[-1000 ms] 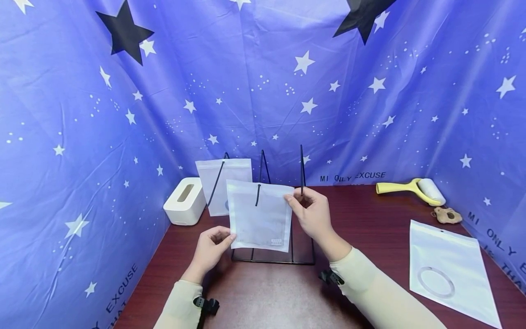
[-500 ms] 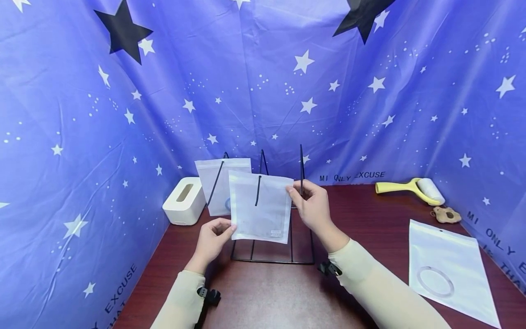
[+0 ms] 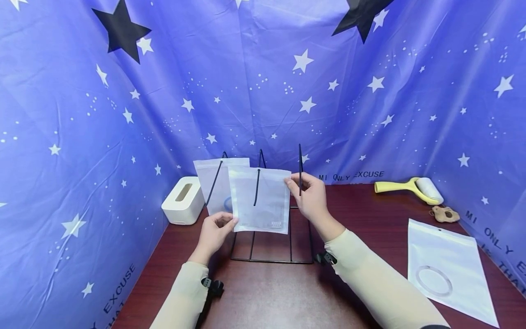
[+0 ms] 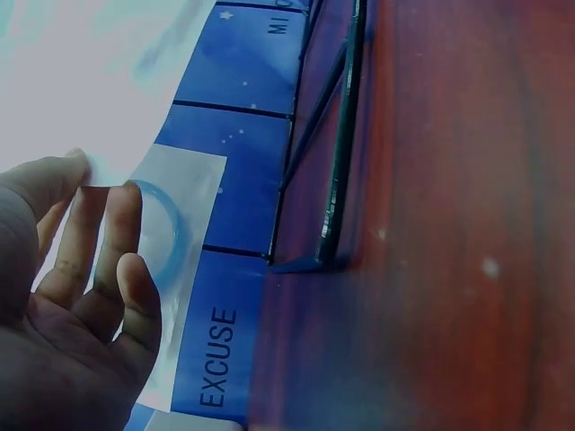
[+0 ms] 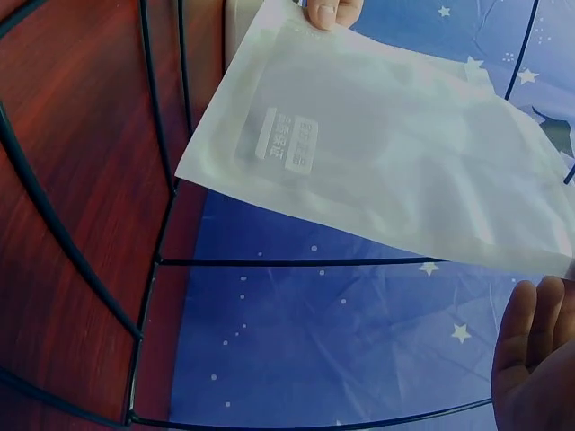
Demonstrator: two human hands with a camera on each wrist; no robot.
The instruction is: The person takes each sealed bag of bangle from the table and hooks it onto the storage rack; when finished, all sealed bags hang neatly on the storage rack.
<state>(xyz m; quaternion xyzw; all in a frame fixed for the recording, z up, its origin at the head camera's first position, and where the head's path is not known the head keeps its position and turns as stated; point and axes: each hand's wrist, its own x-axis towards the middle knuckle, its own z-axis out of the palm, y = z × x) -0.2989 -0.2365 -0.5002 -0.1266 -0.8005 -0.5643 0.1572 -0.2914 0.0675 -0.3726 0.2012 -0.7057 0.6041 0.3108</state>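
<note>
A white zip bag [image 3: 263, 210] hangs on the middle prong of a black wire rack [image 3: 271, 261], the prong passing through the hole at its top. My left hand [image 3: 214, 233] pinches the bag's lower left corner between thumb and fingers; the left wrist view shows that corner in the fingertips. At the upper right edge, my right hand [image 3: 310, 198] pinches the bag, close beside the rack's right prong [image 3: 300, 169]. Behind and to the left, a second zip bag [image 3: 209, 178] with a blue ring shape hangs from the left prong. Printed text shows on the held bag [image 5: 359, 144] in the right wrist view.
A white tissue box [image 3: 182, 201] stands left of the rack. At right lie another white bag [image 3: 456, 246] with a ring, a yellow-handled lint roller [image 3: 398, 186] and a small brown bear-shaped piece [image 3: 444, 214]. A blue starry curtain [image 3: 263, 91] surrounds the table.
Both hands have raised the zip bag and pushed it farther back along the middle prong, so more of the prong sticks out in front. The other objects stay in place.
</note>
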